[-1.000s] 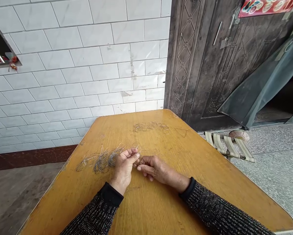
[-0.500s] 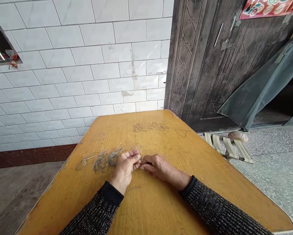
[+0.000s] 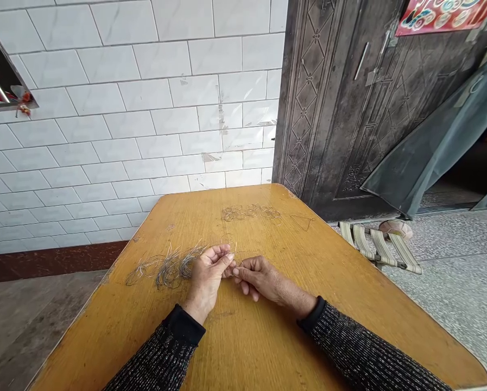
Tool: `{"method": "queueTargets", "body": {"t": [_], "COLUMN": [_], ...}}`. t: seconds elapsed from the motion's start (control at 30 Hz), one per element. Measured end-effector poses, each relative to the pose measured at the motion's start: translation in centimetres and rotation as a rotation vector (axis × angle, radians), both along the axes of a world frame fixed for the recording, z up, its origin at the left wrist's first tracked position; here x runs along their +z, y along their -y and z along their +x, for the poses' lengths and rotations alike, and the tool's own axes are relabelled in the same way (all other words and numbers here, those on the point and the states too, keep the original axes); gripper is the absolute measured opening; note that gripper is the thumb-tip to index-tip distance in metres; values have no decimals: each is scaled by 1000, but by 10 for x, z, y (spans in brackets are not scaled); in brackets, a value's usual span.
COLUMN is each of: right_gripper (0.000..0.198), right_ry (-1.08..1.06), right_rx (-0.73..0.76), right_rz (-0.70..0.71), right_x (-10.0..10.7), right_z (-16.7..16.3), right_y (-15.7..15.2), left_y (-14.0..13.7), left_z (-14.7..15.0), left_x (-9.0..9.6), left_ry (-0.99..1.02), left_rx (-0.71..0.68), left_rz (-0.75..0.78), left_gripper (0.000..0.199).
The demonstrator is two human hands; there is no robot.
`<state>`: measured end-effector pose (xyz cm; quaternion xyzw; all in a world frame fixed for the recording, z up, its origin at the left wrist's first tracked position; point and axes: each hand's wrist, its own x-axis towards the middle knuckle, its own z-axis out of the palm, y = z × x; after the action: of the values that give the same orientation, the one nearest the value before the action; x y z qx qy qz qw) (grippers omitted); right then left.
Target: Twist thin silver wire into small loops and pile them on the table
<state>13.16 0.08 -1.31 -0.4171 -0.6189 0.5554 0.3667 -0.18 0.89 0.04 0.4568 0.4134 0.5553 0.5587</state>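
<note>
Wire (image 3: 235, 247) sits between the hands, a bit sticking up: left hand (image 3: 206, 275) pinches it, right hand (image 3: 260, 278) grips it just beside. Wire bundles (image 3: 169, 270) left of left hand, coils (image 3: 250, 210) beyond, on table (image 3: 308, 304).

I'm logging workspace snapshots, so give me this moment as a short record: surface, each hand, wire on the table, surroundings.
Surface: yellow-brown table
Left hand: thumb and fingers pinching thin wire
Right hand: thumb and forefinger pinched at the wire, close beside the left hand
Left of left hand: tangled wire bundles
Far end: wire coils; a bent wire to their right
Surroundings: tiled wall, dark door, striped straps of a seat
</note>
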Motion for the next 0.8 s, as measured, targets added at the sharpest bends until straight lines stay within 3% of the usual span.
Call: {"method": "queueTargets", "body": {"t": [0.13, 0.33, 0.8], "right_gripper": [36, 36, 38], "right_ry": [-16, -18, 73], "right_rx": [-40, -50, 1], "right_rz": [68, 65, 64], "right_x": [-2, -2, 1], "right_z": [4, 4, 6], "right_y": [-4, -4, -3], "left_y": [3, 2, -4], "left_z": [-1, 0, -4], "left_x": [3, 2, -2], "left_ry": [-87, -134, 48], "left_rx": [-15, 6, -40], "left_rz": [56, 79, 27], "left_gripper": [39, 37, 31]}}
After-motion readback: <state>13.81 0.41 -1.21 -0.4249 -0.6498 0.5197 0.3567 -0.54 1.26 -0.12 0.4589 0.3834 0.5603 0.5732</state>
